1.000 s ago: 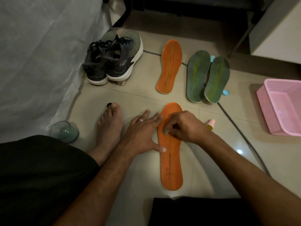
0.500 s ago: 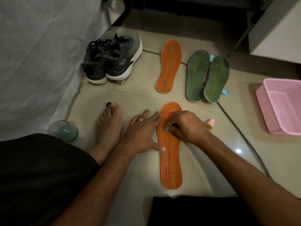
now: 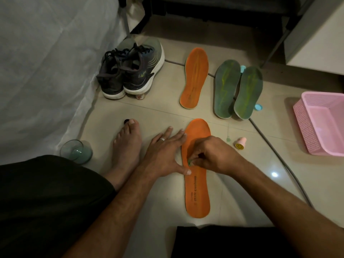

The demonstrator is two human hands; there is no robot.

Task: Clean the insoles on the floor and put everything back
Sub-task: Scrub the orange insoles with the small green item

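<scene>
While the flat left hand [image 3: 163, 155] pins the insole [image 3: 197, 183], the right hand [image 3: 210, 155], pinching what seems a small green scrubber [image 3: 189, 162], has slid slightly heelward, so scrubbing continues.

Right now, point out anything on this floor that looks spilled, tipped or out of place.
A clear glass lies on its side by the white sheet. A small greenish smear marks the tile beside the pink bottle, which also lies tipped over. The two green insoles overlap and partly cover small blue objects.

We see glossy beige floor tiles [image 3: 242, 192] with one light glare. White sheet [image 3: 46, 62] left, white cabinet [image 3: 316, 34] top right.
</scene>
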